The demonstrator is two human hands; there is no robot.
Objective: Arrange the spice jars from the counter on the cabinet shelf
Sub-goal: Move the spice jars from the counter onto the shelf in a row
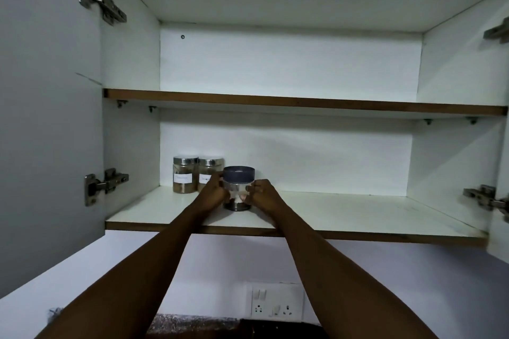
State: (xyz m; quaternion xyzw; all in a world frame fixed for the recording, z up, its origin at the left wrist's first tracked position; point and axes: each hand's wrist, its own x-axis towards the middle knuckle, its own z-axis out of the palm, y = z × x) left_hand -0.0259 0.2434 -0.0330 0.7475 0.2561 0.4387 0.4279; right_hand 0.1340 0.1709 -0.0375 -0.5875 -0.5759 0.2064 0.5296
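A clear jar with a dark grey lid (238,187) stands on the lower cabinet shelf (358,215), left of its middle. My left hand (213,192) grips its left side and my right hand (263,194) grips its right side, fingers curled round it. Behind and to the left stand two labelled spice jars with silver lids (185,175) (210,170), side by side at the back left of the shelf. My left hand hides the lower part of the second one.
The upper shelf (275,100) holds nothing visible. Both cabinet doors are open, with hinges at the left (106,183) and right (484,197). A wall socket panel (275,301) sits below the cabinet, above a dark speckled counter edge (192,323).
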